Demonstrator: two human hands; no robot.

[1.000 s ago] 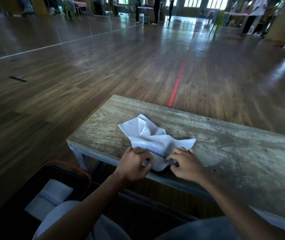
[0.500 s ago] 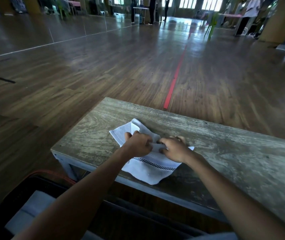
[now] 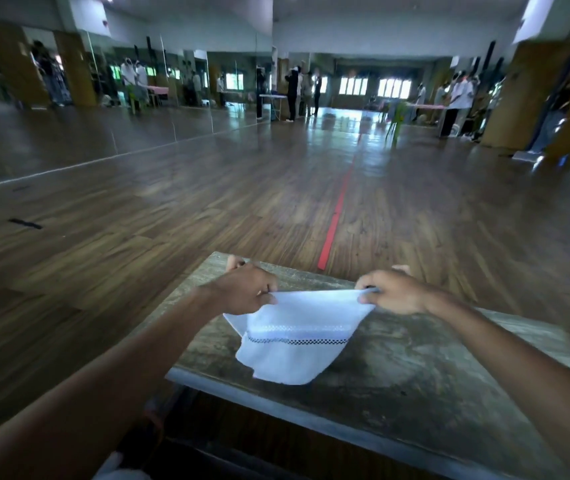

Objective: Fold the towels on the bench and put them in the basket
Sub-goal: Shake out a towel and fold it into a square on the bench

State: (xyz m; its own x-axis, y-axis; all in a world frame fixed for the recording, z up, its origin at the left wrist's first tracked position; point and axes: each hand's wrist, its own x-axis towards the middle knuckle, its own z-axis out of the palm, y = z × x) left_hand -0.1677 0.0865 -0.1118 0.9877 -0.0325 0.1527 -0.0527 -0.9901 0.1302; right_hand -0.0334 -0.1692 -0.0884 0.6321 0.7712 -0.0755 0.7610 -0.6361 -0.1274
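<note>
A white towel (image 3: 297, 336) with a black-and-white checked band hangs stretched above the worn wooden bench (image 3: 415, 386). My left hand (image 3: 247, 289) pinches its upper left corner. My right hand (image 3: 392, 292) pinches the upper right corner. The top edge is pulled taut between the two hands, and the lower part droops onto the bench near its front edge. Only a dark sliver of the basket (image 3: 151, 427) shows at the bottom left, below the bench's left end, with a scrap of white cloth (image 3: 113, 467) at the frame's lower edge.
Dark wooden floor with a red line (image 3: 337, 216) stretches beyond the bench. A mirrored wall runs along the left. Several people and tables stand far off at the back of the hall. The bench's right part is bare.
Both hands have moved apart and lifted, raising the crumpled towel off the bench and spreading it by its top corners. The camera has tilted up, so most of the basket has left the view.
</note>
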